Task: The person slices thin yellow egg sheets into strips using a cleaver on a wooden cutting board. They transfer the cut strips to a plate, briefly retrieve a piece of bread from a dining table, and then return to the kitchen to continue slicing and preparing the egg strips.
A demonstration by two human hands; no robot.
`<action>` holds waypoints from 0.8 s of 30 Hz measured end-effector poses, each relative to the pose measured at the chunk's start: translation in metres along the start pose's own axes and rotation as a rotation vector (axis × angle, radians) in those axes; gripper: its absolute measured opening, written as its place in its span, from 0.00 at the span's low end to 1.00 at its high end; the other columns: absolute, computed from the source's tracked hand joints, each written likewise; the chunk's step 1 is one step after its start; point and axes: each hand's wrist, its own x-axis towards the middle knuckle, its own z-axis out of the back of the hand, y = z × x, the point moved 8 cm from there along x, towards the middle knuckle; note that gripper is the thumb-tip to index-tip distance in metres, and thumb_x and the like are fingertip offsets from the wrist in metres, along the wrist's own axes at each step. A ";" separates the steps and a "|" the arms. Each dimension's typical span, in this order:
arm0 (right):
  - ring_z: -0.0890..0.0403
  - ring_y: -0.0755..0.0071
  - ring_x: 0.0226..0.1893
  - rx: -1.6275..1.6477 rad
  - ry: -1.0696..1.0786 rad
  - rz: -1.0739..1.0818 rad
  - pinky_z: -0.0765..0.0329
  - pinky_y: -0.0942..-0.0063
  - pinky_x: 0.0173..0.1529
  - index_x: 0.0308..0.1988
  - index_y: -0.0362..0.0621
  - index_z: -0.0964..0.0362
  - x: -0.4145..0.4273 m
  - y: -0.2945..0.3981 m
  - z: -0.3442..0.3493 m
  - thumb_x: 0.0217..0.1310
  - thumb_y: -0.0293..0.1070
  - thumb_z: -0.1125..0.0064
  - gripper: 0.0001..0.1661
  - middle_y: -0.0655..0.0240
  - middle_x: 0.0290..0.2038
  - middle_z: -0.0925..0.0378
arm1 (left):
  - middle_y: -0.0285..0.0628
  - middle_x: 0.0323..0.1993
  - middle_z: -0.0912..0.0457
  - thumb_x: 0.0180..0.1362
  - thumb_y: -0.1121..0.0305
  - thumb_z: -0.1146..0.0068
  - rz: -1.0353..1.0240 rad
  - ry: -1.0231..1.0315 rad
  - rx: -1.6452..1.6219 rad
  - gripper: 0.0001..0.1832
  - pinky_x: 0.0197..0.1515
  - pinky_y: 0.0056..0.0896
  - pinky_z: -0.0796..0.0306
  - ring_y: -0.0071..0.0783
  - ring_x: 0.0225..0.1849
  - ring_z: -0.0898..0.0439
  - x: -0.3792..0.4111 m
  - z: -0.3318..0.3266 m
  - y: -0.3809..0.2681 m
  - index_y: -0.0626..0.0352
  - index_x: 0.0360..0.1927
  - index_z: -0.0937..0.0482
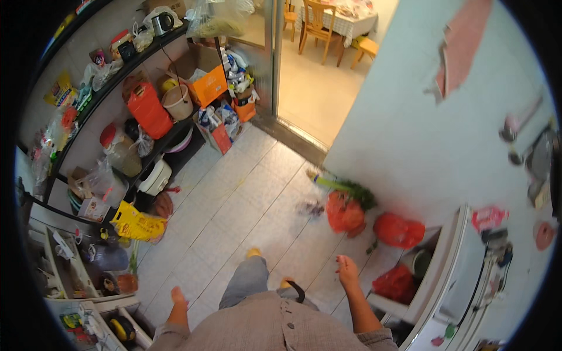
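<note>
My left hand (179, 296) hangs in the air over the tiled floor, with nothing visible in it. It is nearest to the yellow printed bag (139, 223) and the bunch of green stalks (133, 258) on the left. On the other side, my right hand (347, 268) is raised with fingers loosely bent and shows no object. Beyond it a red plastic bag (344, 215) lies on the floor against leafy green vegetables with pale stalks (347, 188). A second red bag (398, 230) sits by the wall, and a third red bag (394, 283) rests inside the open lower cabinet.
Shelves (115, 72) on the left hold jars, bags and an electric kettle (163, 23). Cartons (215, 131) stand beside the doorway's raised sill (292, 137). Through the doorway are a wooden chair (319, 24) and a table. A counter (452, 281) runs along the right.
</note>
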 end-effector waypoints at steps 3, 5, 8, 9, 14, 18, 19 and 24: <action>0.26 0.75 0.23 -0.103 0.050 0.087 0.28 0.79 0.23 0.40 0.38 0.30 0.111 0.050 -0.032 0.60 0.37 0.54 0.15 0.63 0.33 0.27 | 0.32 0.56 0.41 0.54 0.50 0.60 0.036 -0.217 0.096 0.29 0.54 0.43 0.45 0.32 0.56 0.41 0.036 -0.015 -0.017 0.47 0.59 0.45; 0.26 0.75 0.23 -0.172 -0.015 0.182 0.28 0.79 0.24 0.41 0.38 0.30 0.167 0.068 -0.042 0.58 0.35 0.52 0.14 0.63 0.34 0.28 | 0.34 0.52 0.38 0.53 0.54 0.58 0.062 -0.256 0.138 0.27 0.49 0.42 0.42 0.32 0.52 0.38 0.065 -0.067 -0.066 0.49 0.56 0.42; 0.26 0.73 0.27 -0.469 -0.344 0.684 0.29 0.79 0.27 0.42 0.40 0.32 0.235 0.175 -0.029 0.53 0.28 0.48 0.13 0.62 0.34 0.29 | 0.36 0.46 0.34 0.51 0.60 0.56 0.026 -0.243 0.175 0.23 0.43 0.41 0.38 0.33 0.45 0.34 0.111 -0.158 -0.163 0.51 0.51 0.38; 0.28 0.72 0.30 -0.163 -0.356 0.360 0.29 0.77 0.31 0.40 0.39 0.33 0.276 0.180 0.000 0.51 0.26 0.48 0.13 0.62 0.33 0.30 | 0.37 0.43 0.32 0.50 0.62 0.55 -0.032 -0.197 0.185 0.21 0.41 0.40 0.36 0.33 0.43 0.33 0.127 -0.208 -0.207 0.52 0.50 0.36; 0.33 0.69 0.42 -0.283 -1.315 0.494 0.31 0.77 0.41 0.49 0.37 0.40 0.345 0.355 0.239 0.55 0.28 0.50 0.20 0.63 0.43 0.34 | 0.32 0.33 0.29 0.52 0.66 0.52 -0.473 0.597 0.159 0.15 0.21 0.25 0.37 0.22 0.28 0.31 0.079 -0.519 -0.516 0.51 0.44 0.33; 0.35 0.60 0.50 -0.268 -1.622 0.449 0.34 0.68 0.51 0.58 0.37 0.49 0.383 0.424 0.364 0.56 0.37 0.46 0.35 0.54 0.56 0.42 | 0.33 0.35 0.26 0.56 0.68 0.51 -0.920 1.431 0.403 0.12 0.36 0.20 0.33 0.20 0.36 0.28 -0.258 -0.748 -0.729 0.59 0.42 0.27; 0.31 0.65 0.46 -0.272 -1.574 0.432 0.31 0.72 0.46 0.55 0.37 0.45 0.396 0.408 0.395 0.56 0.38 0.47 0.30 0.55 0.50 0.35 | 0.36 0.36 0.26 0.56 0.70 0.51 -1.077 1.619 0.302 0.11 0.42 0.22 0.33 0.22 0.38 0.27 -0.334 -0.778 -0.757 0.61 0.43 0.27; 0.27 0.70 0.40 0.370 -1.809 0.412 0.29 0.74 0.44 0.46 0.35 0.37 0.443 0.451 0.274 0.53 0.41 0.43 0.26 0.59 0.43 0.30 | 0.45 0.47 0.32 0.50 0.76 0.47 -1.667 2.168 0.046 0.22 0.53 0.30 0.36 0.36 0.51 0.32 -0.607 -0.816 -0.836 0.56 0.51 0.31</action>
